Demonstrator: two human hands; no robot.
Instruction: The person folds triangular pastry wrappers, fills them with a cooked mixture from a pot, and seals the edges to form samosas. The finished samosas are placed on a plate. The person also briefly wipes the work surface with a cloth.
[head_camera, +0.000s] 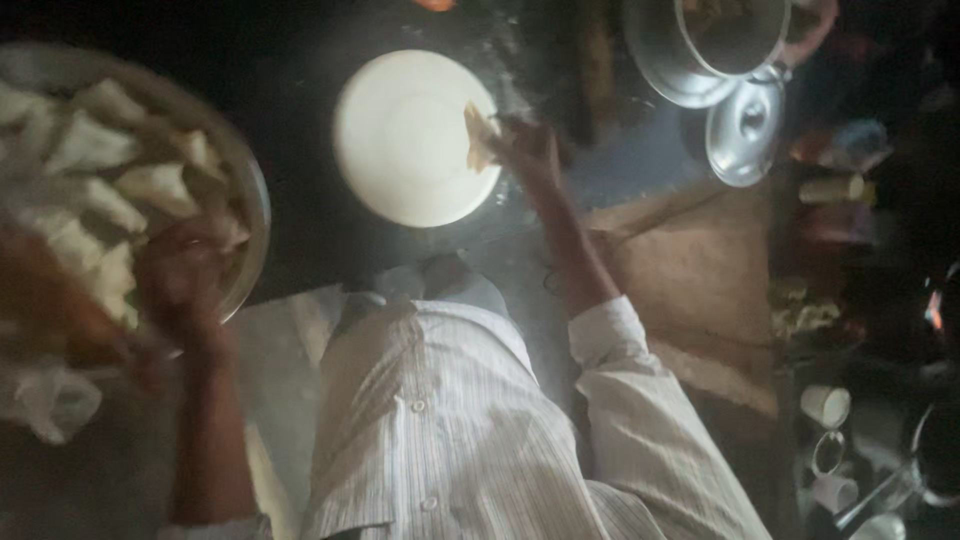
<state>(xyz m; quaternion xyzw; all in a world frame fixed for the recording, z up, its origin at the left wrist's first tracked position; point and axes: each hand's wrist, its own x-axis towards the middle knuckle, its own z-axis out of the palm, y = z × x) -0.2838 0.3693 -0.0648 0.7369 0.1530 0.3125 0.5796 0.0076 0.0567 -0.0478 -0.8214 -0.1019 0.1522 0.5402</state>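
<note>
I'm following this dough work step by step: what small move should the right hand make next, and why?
Probably lower the folded dough piece flat onto the round white board. The right hand pinches it at the board's right edge, and the board's face is bare. The left hand rests on the rim of the metal tray of folded pastries, so it looks occupied.

The round board (405, 135) is pale cream-white, and the folded dough piece (479, 138) at its edge is light tan. The shirt (450, 440) is white with fine grey vertical stripes and white buttons. The folded pastries (100, 150) in the silvery metal tray (255, 190) are off-white, and the pot lid (745, 130) is shiny silver.
</note>
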